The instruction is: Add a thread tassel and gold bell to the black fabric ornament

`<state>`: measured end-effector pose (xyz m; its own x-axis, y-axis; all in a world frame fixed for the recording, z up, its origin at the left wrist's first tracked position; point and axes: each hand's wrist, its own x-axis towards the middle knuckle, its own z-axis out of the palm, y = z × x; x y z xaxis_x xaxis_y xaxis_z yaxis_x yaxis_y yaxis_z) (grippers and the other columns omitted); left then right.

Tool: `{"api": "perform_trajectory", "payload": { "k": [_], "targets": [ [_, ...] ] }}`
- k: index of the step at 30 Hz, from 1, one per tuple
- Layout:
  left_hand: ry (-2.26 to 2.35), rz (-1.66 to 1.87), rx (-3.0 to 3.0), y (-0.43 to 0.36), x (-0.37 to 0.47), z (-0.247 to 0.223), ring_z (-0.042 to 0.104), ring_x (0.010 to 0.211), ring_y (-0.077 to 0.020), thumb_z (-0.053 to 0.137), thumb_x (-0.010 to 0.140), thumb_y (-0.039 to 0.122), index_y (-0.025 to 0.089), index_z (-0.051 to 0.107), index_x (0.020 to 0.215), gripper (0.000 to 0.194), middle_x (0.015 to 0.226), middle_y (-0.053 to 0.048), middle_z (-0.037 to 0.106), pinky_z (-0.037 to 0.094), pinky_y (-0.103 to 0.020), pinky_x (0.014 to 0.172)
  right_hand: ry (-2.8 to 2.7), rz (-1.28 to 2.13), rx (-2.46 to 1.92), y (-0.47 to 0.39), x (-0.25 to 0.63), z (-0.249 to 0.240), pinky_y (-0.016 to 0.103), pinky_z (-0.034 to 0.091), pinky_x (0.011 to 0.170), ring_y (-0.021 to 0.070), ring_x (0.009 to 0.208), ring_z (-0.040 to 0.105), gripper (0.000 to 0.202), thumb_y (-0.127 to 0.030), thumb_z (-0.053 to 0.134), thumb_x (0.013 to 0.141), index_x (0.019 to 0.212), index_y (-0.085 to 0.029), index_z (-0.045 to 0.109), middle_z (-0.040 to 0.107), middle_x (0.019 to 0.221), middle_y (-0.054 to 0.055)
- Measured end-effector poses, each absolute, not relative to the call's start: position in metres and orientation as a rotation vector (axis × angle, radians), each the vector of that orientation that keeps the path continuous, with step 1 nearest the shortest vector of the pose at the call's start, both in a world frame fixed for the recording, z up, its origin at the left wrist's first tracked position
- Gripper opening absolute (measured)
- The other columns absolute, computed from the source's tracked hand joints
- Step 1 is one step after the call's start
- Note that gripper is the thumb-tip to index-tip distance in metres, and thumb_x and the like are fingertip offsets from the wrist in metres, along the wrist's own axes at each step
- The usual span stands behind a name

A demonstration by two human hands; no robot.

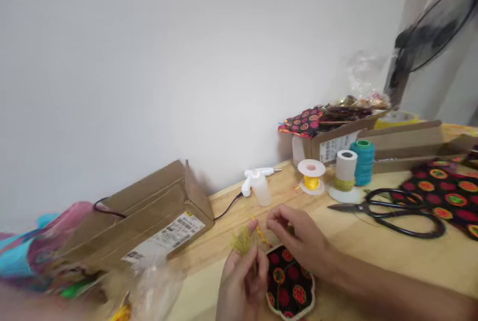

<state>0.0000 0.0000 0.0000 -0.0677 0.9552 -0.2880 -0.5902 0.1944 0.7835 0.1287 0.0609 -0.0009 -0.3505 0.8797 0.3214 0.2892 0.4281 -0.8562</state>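
Note:
My left hand (244, 276) is closed round a yellow-green thread tassel (242, 241), whose loose ends fan out above the fingers. A short yellow cord (261, 235) shows between my two hands. My right hand (295, 234) has thumb and fingertips pinched together just right of the cord; whatever lies between them is too small to make out. Below both hands lies a scalloped black fabric piece (289, 286) with red and orange flower prints and a cream trimmed edge. Part of it is hidden by my hands.
Black scissors (388, 211) lie at right, near a yellow cord spool (311, 176), a white-topped thread spool (346, 169) and a teal thread cone (362, 161). A cardboard box (149, 216) stands left. A white hot glue gun (257, 174) rests against the wall.

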Motion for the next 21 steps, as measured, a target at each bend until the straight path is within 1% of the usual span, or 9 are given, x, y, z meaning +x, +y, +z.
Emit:
{"api": "perform_trajectory", "payload": {
  "k": [2, 4, 6, 8, 10, 13, 15, 19, 21],
  "targets": [
    [0.943, 1.309, 0.538, -0.001, 0.002, -0.001, 0.029, 0.032, -0.0005, 0.068, 0.065, 0.024, 0.014, 0.050, 0.048, 0.027, 0.039, 0.007, 0.047, 0.019, -0.011, 0.031, -1.828, 0.983, -0.929, 0.057, 0.126, -0.001, 0.026, 0.038, 0.058, 0.0146, 0.064, 0.051, 0.017, -0.023, 0.037, 0.086, 0.077, -0.018, 0.050, 0.057, 0.071, 0.001],
    [0.942, 1.266, 0.574, -0.001, 0.004, -0.002, 0.029, 0.031, -0.0009, 0.068, 0.065, 0.027, 0.014, 0.052, 0.051, 0.025, 0.038, 0.007, 0.047, 0.019, -0.011, 0.031, -1.810, 1.040, -0.877, 0.054, 0.124, -0.003, 0.025, 0.040, 0.062, 0.0143, 0.069, 0.052, 0.017, -0.022, 0.034, 0.087, 0.082, -0.019, 0.050, 0.058, 0.077, 0.002],
    [0.959, 1.222, 0.602, -0.002, 0.006, -0.003, 0.031, 0.030, -0.0018, 0.067, 0.065, 0.030, 0.015, 0.052, 0.052, 0.025, 0.036, 0.006, 0.048, 0.019, -0.012, 0.030, -1.807, 1.084, -0.831, 0.051, 0.122, -0.005, 0.025, 0.040, 0.063, 0.0138, 0.070, 0.053, 0.016, -0.022, 0.034, 0.088, 0.084, -0.020, 0.049, 0.058, 0.077, 0.001],
    [0.993, 1.208, 0.611, -0.002, 0.008, -0.003, 0.035, 0.031, -0.0026, 0.068, 0.064, 0.031, 0.015, 0.052, 0.053, 0.025, 0.036, 0.005, 0.050, 0.021, -0.012, 0.032, -1.827, 1.094, -0.821, 0.050, 0.122, -0.007, 0.025, 0.041, 0.062, 0.0137, 0.068, 0.053, 0.015, -0.022, 0.035, 0.087, 0.083, -0.020, 0.049, 0.058, 0.074, 0.000],
    [1.028, 1.221, 0.624, -0.002, 0.010, -0.003, 0.039, 0.034, -0.0033, 0.069, 0.063, 0.031, 0.015, 0.051, 0.055, 0.025, 0.038, 0.004, 0.053, 0.023, -0.012, 0.034, -1.849, 1.066, -0.822, 0.050, 0.123, -0.006, 0.024, 0.041, 0.060, 0.0137, 0.067, 0.053, 0.014, -0.021, 0.036, 0.086, 0.083, -0.020, 0.050, 0.058, 0.072, 0.000],
    [1.058, 1.223, 0.665, -0.001, 0.011, -0.003, 0.038, 0.036, -0.0031, 0.070, 0.062, 0.034, 0.015, 0.050, 0.055, 0.029, 0.039, 0.004, 0.053, 0.022, -0.012, 0.035, -1.879, 0.968, -0.814, 0.051, 0.126, -0.002, 0.024, 0.041, 0.061, 0.0137, 0.068, 0.054, 0.013, -0.018, 0.038, 0.085, 0.081, -0.019, 0.051, 0.060, 0.074, 0.001],
    [1.064, 1.187, 0.711, 0.000, 0.011, -0.004, 0.034, 0.035, -0.0021, 0.069, 0.063, 0.038, 0.013, 0.050, 0.053, 0.032, 0.039, 0.004, 0.050, 0.017, -0.012, 0.034, -1.940, 0.853, -0.827, 0.053, 0.128, 0.003, 0.024, 0.041, 0.059, 0.0136, 0.065, 0.054, 0.013, -0.016, 0.041, 0.083, 0.078, -0.019, 0.052, 0.060, 0.071, 0.001],
    [1.045, 0.985, 0.815, 0.002, 0.007, -0.010, 0.015, 0.029, -0.0004, 0.061, 0.068, 0.045, 0.012, 0.054, 0.047, 0.040, 0.032, 0.009, 0.030, 0.006, -0.017, 0.031, -2.097, 0.555, -0.779, 0.057, 0.129, 0.006, 0.022, 0.038, 0.053, 0.0129, 0.059, 0.051, 0.012, -0.013, 0.046, 0.079, 0.070, -0.018, 0.053, 0.058, 0.063, 0.001],
    [1.022, 0.921, 0.819, 0.002, 0.004, -0.013, 0.012, 0.027, -0.0004, 0.060, 0.068, 0.046, 0.011, 0.056, 0.047, 0.041, 0.030, 0.010, 0.027, 0.004, -0.018, 0.031, -2.147, 0.425, -0.698, 0.059, 0.130, 0.005, 0.022, 0.037, 0.053, 0.0126, 0.058, 0.050, 0.013, -0.014, 0.045, 0.080, 0.071, -0.018, 0.053, 0.058, 0.063, 0.001]
  ]
}}
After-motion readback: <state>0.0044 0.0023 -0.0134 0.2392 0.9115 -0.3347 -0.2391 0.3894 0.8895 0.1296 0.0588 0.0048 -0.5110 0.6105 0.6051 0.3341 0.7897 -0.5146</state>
